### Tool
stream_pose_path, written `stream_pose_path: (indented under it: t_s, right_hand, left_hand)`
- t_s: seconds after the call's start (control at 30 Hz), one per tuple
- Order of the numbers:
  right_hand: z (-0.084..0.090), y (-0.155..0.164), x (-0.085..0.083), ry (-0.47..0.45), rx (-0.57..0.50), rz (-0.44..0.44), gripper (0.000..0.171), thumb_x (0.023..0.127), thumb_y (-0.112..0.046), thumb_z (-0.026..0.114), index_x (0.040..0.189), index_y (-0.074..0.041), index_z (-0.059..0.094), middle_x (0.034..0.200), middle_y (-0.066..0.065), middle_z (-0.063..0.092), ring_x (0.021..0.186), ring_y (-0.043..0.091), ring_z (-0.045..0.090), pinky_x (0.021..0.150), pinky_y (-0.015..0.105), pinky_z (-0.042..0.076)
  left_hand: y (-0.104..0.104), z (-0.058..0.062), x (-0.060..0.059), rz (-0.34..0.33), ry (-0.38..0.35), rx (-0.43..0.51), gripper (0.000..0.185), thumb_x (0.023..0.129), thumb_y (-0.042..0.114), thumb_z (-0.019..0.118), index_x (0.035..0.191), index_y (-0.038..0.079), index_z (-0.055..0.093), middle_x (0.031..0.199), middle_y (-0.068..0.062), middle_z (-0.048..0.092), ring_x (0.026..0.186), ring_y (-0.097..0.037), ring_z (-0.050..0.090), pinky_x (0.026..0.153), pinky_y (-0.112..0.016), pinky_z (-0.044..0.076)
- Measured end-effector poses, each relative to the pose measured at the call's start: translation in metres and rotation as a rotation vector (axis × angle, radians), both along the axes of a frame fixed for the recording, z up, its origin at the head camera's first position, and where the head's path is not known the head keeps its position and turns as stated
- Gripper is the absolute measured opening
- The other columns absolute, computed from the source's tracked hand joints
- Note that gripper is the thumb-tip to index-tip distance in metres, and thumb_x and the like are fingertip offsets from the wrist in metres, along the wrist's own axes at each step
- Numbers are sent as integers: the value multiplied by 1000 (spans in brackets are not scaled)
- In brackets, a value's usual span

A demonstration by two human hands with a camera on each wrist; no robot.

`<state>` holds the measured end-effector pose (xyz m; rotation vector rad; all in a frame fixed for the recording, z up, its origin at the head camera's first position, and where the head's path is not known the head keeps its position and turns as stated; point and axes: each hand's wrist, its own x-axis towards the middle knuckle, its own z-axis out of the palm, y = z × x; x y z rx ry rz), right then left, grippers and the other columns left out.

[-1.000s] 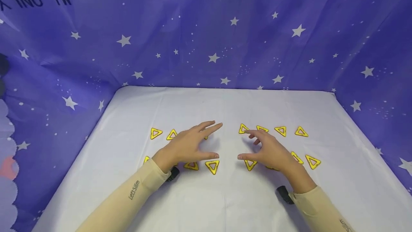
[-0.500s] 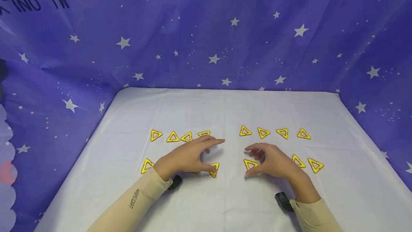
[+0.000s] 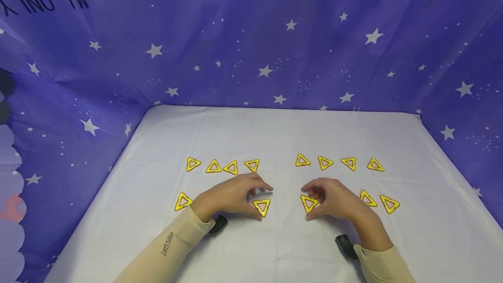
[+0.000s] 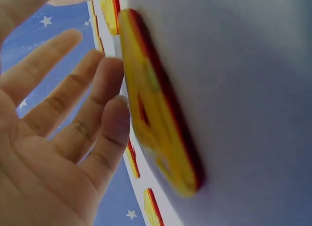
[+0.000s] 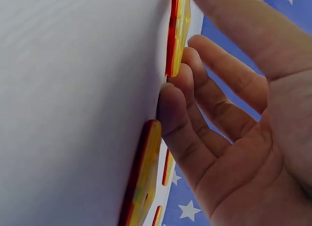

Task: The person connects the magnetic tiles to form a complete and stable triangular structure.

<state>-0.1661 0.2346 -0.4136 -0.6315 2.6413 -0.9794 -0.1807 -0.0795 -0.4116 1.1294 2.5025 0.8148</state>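
Nearest to me in the head view are the two beige sleeves, each with a black wrist unit, left (image 3: 218, 225) and right (image 3: 346, 244), lying on the white worktop (image 3: 275, 248).

Left hand (image 3: 232, 196): palm down over the front row. Its fingers (image 4: 105, 133) are loosely bent and slightly apart, and they clamp nothing. The thumb tip lies at the near edge of a yellow triangle tile (image 3: 261, 206), while the fingertips sit just beyond that tile. In the left wrist view the same tile (image 4: 156, 113) lies flat on the worktop with the little finger just beside its edge (I cannot tell whether it touches).

Right hand (image 3: 334, 198): palm down, mirrored. Its fingers (image 5: 185, 118) are curved and close together. The index tip and the thumb stand on either side of a second yellow triangle tile (image 3: 309, 203), which lies flat on the worktop. Whether they pinch it I cannot tell. In the right wrist view the fingertips press against the cloth between two tiles.

Front row, outboard: one tile at the far left (image 3: 182, 201), and two tiles at the right (image 3: 367, 198) (image 3: 390, 204), just past the right hand.

Back row: four tiles on the left (image 3: 222, 166) and four on the right (image 3: 339, 163), well apart across the centre gap.

Beyond the worktop hangs a purple star-printed cloth (image 3: 251, 47) with inverted lettering.
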Motion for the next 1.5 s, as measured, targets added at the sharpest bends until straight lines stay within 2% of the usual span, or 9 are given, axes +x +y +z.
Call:
stream_pose_path:
  t_s: [0.13, 0.5, 0.8, 0.9, 1.03, 1.27, 1.5]
  right_hand:
    - [-1, 2, 1, -1, 2, -1, 59, 58, -27, 99, 108, -7, 74, 88, -3, 60, 80, 16, 54, 71, 27, 47]
    - [-2, 6, 0, -2, 3, 5, 52, 64, -21, 96, 109, -7, 76, 90, -5, 63, 80, 16, 56, 70, 27, 49]
    - [-1, 7, 1, -11, 3, 10, 48, 68, -20, 94, 110, -8, 76, 91, -6, 64, 80, 15, 56, 71, 28, 49]
    - [-1, 8, 1, -4, 5, 9, 47, 68, -19, 94, 110, -9, 77, 91, -6, 64, 80, 15, 56, 70, 28, 49]
    - [-2, 9, 2, -2, -1, 11, 46, 69, -19, 94, 111, -10, 77, 91, -6, 64, 80, 15, 56, 70, 27, 49]
    - [-3, 10, 2, 2, -24, 35, 46, 69, -18, 93, 112, -8, 78, 89, -5, 62, 77, 15, 53, 67, 27, 48]
    - [-4, 12, 2, 7, -17, 41, 45, 72, -20, 92, 113, -9, 78, 90, -7, 64, 77, 14, 52, 67, 27, 47]
  left_hand:
    - [3, -2, -1, -29, -26, -8, 60, 74, 27, 92, 128, 14, 70, 105, 7, 63, 85, -7, 57, 76, -21, 46]
    - [9, 2, -4, -40, -97, -21, 55, 74, 13, 92, 125, 9, 72, 105, 2, 63, 72, 0, 58, 69, -19, 49]
    - [13, 3, -5, -97, -78, -29, 42, 75, 12, 90, 114, 6, 76, 99, 2, 63, 72, 2, 58, 69, -17, 49]
    - [17, 3, -4, -83, -65, -8, 38, 76, 16, 91, 110, 7, 76, 95, 2, 64, 73, -2, 59, 70, -18, 48]
    - [27, 3, -2, -30, -71, 40, 34, 76, 16, 90, 104, 8, 73, 86, 0, 65, 71, -5, 56, 69, -20, 47]
    - [47, 3, 3, 88, -88, 56, 41, 77, 16, 89, 113, 5, 72, 75, 7, 61, 64, -1, 51, 67, -20, 47]
    - [63, 3, 7, 118, -83, 39, 39, 76, 13, 89, 110, 3, 72, 69, 10, 55, 63, -1, 49, 66, -20, 45]
